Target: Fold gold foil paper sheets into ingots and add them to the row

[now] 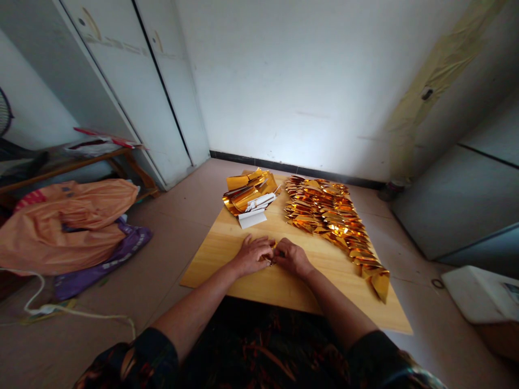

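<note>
My left hand and my right hand meet low over the wooden board, near its front edge. Between their fingertips is a small piece of gold foil paper, mostly hidden by the fingers. Both hands are closed on it, the left with its fingers bent over the top. Just beyond them lies a loose pile of gold foil sheets, some with their white backs turned up. To the right, folded gold foil pieces are packed in overlapping rows that run toward the front right corner.
A white cabinet stands at the back left. An orange bag and a purple bag lie at the left, with a pale cord on the floor. At the right are a grey cabinet and a white box.
</note>
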Demonstrator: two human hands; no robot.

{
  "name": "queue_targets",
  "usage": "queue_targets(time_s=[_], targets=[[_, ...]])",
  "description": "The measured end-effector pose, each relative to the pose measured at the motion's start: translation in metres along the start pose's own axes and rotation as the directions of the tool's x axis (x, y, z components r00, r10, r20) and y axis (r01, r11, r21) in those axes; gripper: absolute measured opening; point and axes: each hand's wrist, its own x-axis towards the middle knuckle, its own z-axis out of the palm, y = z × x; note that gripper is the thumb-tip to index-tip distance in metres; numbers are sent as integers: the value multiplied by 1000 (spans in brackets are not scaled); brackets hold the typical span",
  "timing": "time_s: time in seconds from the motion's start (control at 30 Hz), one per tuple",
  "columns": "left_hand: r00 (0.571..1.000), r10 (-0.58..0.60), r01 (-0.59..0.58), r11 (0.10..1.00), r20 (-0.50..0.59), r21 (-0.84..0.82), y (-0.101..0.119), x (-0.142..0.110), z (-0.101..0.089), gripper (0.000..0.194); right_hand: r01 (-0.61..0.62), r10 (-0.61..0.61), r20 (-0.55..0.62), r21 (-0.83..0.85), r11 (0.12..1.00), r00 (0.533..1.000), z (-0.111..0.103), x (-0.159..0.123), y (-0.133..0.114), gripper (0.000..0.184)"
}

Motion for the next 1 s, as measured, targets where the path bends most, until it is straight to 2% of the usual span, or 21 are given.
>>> queue_targets(time_s=[0.27,0.43,0.53,0.6,0.77,0.87,1.0], targets=[[1000,-5,5,1000,-8,-8,0,-1,0,10,164,-147,-130,130,978,981,1,-7,16,15],[999,-4,4,1000,-36,9,2,-1,3,10,151,-112,-311,104,983,944,1,-10,18,17],[998,-2,6,999,-69,54,4,-4,6,10,114,-77,-361,81,990,929,-3,-16,13,14],[996,30,-21,994,-85,103,4,-7,6,12,103,-78,-336,59,993,939,-5,-23,7,12],[989,126,-104,960,-71,261,1,-19,0,21,201,-220,-134,-145,969,966,-2,-44,-11,16],[983,171,-139,929,-65,342,-2,-22,-4,27,173,-211,-108,-285,943,971,3,-50,-17,13],[966,247,-193,881,-74,432,-3,-18,-7,21,124,-187,-110,-424,897,976,7,-48,-17,10]])
